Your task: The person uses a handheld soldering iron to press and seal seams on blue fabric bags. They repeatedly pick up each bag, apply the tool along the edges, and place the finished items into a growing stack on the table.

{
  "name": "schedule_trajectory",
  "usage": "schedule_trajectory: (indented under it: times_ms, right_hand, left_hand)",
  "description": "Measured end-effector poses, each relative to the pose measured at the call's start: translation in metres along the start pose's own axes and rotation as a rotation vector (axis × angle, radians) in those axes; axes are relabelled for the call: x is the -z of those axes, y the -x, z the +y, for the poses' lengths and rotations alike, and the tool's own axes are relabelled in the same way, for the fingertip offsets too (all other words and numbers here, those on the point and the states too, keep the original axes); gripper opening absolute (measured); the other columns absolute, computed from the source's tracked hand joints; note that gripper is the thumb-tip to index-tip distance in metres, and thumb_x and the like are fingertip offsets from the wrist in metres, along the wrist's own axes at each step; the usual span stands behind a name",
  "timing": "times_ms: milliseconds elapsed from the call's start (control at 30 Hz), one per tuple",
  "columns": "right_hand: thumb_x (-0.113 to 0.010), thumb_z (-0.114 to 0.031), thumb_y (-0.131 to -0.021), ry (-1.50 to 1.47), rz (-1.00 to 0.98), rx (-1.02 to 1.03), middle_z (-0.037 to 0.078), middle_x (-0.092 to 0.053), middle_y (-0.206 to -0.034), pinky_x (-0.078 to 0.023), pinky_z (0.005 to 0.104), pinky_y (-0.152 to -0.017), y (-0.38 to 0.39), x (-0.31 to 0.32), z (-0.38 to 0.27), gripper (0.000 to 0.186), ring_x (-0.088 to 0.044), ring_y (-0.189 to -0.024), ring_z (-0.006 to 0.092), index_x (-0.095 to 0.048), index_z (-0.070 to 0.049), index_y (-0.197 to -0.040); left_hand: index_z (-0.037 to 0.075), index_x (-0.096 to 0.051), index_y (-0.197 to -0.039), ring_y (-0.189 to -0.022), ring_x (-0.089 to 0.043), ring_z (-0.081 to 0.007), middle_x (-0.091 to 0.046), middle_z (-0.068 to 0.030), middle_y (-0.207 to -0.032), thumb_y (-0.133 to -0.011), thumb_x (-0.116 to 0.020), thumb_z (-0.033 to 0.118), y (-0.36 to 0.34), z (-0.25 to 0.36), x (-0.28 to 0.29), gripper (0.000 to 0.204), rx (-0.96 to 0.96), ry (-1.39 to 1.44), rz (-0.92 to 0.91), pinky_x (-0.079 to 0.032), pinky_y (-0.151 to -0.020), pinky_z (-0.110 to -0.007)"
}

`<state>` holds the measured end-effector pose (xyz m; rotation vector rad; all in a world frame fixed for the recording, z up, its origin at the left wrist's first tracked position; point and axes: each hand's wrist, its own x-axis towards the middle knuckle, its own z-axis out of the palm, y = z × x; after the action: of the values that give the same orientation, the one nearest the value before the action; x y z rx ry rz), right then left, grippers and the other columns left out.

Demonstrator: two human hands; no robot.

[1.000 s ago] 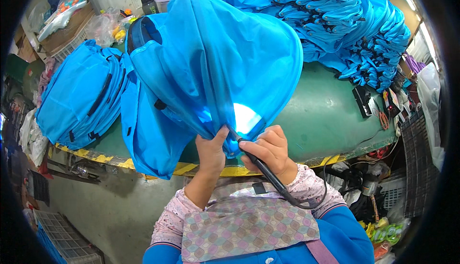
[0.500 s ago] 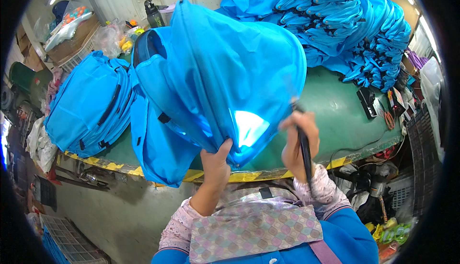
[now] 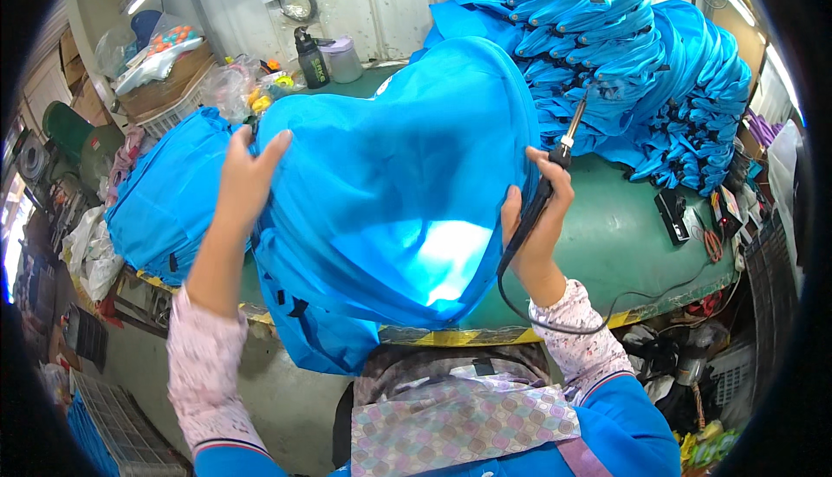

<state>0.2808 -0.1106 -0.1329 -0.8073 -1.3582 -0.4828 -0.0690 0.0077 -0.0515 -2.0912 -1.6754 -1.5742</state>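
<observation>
A large blue fabric bag (image 3: pixel 364 156) with a rounded, piped rim spreads in front of me, bright light falling on its lower right. At its upper left edge is my left hand (image 3: pixel 245 174), thumb on the front and fingers at the border, some of them hidden. My right hand (image 3: pixel 539 217) holds a soldering iron (image 3: pixel 559 158) with a black handle, its metal tip pointing up and away. The same hand's thumb and fingers lie along the bag's right rim. From the handle a black cord (image 3: pixel 505 291) loops down past my wrist.
Folded blue bags (image 3: pixel 169 191) lie at the left. A tall pile of blue pieces (image 3: pixel 589 52) stands at the back right of the green table (image 3: pixel 607 217). Behind are a dark bottle (image 3: pixel 310 57) and a lidded cup (image 3: pixel 343 61). A black box (image 3: pixel 672 215) sits at the right.
My left hand has gone from the bag's lower edge to its upper left. The bag has turned and lowered. My right hand, with the soldering iron, has moved onto the right rim.
</observation>
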Motion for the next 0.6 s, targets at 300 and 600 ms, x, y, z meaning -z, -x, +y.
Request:
schedule_trajectory:
  times_ms: [300,600]
  right_hand:
    - [-0.072,-0.022,-0.090,-0.090,0.327,-0.018,0.018,-0.059,-0.126,-0.044,0.0352,-0.089,-0.079,0.079,-0.008,0.060,-0.057,-0.105,0.0219,-0.039,-0.002,-0.135]
    - [-0.074,-0.006,-0.085,-0.362,-0.091,0.325,0.030,-0.052,-0.132,-0.051,0.0347,-0.081,-0.049,-0.002,-0.051,0.063,-0.060,-0.100,0.0250,-0.035,-0.012,-0.135]
  left_hand:
    - [-0.001,-0.060,-0.130,-0.098,-0.065,-0.0174,-0.069,-0.0124,-0.112,-0.086,-0.053,0.015,-0.099,0.131,0.073,0.048,-0.613,0.147,-0.455,-0.052,-0.089,-0.031]
    - [0.006,-0.063,-0.120,-0.115,-0.060,-0.0195,-0.065,-0.0089,-0.119,-0.096,-0.060,0.021,-0.116,0.151,0.073,0.029,-0.852,0.075,-0.289,-0.049,-0.100,-0.033]
